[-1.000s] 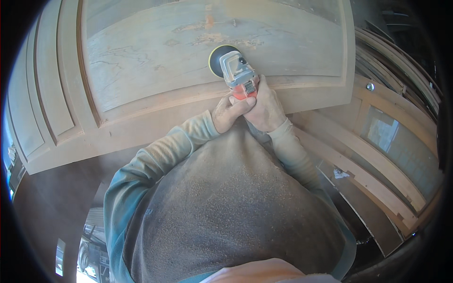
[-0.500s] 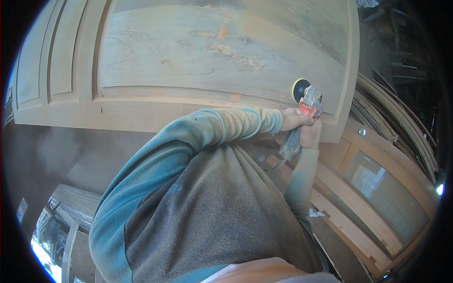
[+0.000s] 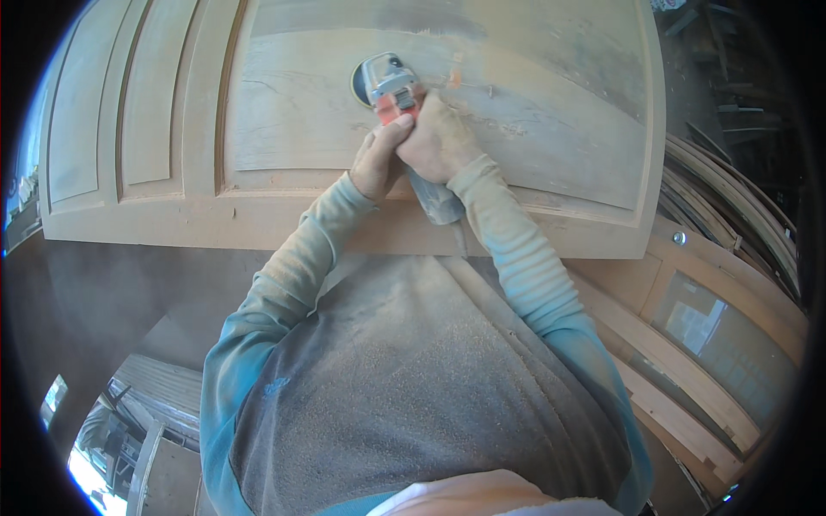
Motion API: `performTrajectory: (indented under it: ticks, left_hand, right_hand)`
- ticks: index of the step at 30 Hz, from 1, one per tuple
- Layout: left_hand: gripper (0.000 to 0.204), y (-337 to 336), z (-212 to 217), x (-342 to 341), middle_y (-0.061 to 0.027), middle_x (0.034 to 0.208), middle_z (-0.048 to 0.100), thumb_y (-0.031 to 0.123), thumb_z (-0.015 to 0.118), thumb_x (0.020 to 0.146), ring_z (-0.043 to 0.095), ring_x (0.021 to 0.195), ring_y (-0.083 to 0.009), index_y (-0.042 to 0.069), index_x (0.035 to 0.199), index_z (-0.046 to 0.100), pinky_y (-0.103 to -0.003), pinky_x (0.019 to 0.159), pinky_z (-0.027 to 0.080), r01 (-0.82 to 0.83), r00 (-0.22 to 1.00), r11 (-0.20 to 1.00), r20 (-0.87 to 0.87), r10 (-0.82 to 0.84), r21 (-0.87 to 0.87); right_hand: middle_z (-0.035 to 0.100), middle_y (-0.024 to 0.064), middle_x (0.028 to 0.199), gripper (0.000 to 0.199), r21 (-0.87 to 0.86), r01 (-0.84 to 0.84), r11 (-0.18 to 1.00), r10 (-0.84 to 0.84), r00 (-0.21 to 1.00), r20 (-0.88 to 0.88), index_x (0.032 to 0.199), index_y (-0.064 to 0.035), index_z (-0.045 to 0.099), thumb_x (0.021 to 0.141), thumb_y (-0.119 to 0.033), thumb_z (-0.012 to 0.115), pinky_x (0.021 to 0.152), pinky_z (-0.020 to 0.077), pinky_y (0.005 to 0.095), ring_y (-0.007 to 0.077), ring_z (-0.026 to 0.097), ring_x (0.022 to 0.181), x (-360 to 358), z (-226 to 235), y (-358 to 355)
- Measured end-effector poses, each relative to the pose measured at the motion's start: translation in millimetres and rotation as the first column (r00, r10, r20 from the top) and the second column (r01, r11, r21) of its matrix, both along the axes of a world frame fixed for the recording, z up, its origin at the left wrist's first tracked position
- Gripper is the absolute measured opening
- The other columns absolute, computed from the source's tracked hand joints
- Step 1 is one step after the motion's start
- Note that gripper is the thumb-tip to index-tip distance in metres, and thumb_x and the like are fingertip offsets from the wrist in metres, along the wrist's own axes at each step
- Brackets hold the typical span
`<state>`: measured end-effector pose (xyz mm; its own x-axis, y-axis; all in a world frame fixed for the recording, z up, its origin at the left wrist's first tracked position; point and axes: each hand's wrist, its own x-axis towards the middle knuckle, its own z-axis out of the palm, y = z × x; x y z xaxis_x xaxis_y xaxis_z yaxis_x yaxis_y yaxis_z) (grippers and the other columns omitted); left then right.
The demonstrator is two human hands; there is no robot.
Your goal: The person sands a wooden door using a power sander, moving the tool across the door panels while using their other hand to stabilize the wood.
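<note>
Both of my hands are wrapped round a dusty red and grey angle grinder (image 3: 399,101). My left hand (image 3: 379,159) grips its left side, and my right hand (image 3: 440,142) closes round the body from the right. The round sanding pad (image 3: 358,84), with a yellow rim, shows beside the tool's head over the large wooden door panel (image 3: 292,120); whether the pad touches the wood is hidden. The grinder's grey rear end and cord point back toward me. Patchy, worn marks and sanding dust cover the panel.
Narrower recessed panels (image 3: 159,95) continue the door at the left. To the right stand a glazed wooden door (image 3: 723,344) and curved stacked boards (image 3: 714,198). A pale wooden beam (image 3: 662,378) runs below them. Dust hangs over the floor at left.
Both hands have carried the grinder left and farther from me, from the panel's lower right corner to its left middle. My arms are now stretched forward on either side.
</note>
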<state>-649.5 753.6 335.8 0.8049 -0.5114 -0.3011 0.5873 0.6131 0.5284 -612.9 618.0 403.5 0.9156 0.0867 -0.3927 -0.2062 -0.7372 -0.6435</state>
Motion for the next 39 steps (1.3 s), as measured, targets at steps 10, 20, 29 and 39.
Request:
performTrajectory:
  ticks: [10,20,29,39]
  left_hand:
    - [0.051,-154.1,-36.6,39.0,-0.0071,0.118,0.069,0.047,0.061,0.102,0.064,0.105,-0.0156,0.004,0.131,0.065,-0.032,0.089,0.052,0.22,0.967,0.972,0.112,-0.229,0.086]
    - [0.054,-98.8,-16.1,31.1,-0.01,0.135,0.065,0.041,0.056,0.106,0.061,0.126,-0.0223,0.003,0.144,0.055,-0.039,0.109,0.046,0.12,0.988,0.992,0.106,-0.115,-0.047]
    - [0.049,-40.6,-7.8,33.6,-0.0119,0.137,0.065,0.034,0.053,0.108,0.062,0.127,-0.0235,0.0,0.143,0.054,-0.04,0.111,0.047,-0.108,0.992,0.99,0.048,0.113,-0.087]
    - [0.06,-235.4,10.0,64.8,-0.0089,0.135,0.066,0.047,0.063,0.1,0.062,0.123,-0.0194,0.003,0.142,0.06,-0.033,0.107,0.046,0.343,0.909,0.857,0.094,-0.406,0.384]
  right_hand:
    - [0.072,0.0318,0.11,0.053,0.01,0.214,0.977,-0.215,0.974,0.078,0.118,0.0102,0.06,0.086,-0.029,0.075,0.092,0.0559,0.0459,0.0443,0.071,0.109,-0.3,-10.7,-148.7]
    - [0.072,0.0323,0.11,0.054,0.008,0.057,0.998,-0.058,0.998,0.027,0.117,0.0095,0.062,0.085,-0.032,0.075,0.091,0.0563,0.047,0.0434,0.072,0.108,11.9,2.6,-92.0]
    - [0.073,0.0298,0.111,0.046,-0.077,-0.006,0.997,0.008,1.0,0.024,0.118,0.0058,0.065,0.087,-0.028,0.07,0.093,0.0558,0.0465,0.044,0.071,0.111,32.6,7.0,-31.2]
    - [0.077,0.0171,0.094,0.031,0.022,0.409,0.912,-0.409,0.907,0.101,0.108,0.0014,0.075,0.092,-0.025,0.074,0.077,0.0552,0.0394,0.0201,0.073,0.091,-0.8,11.5,-223.1]
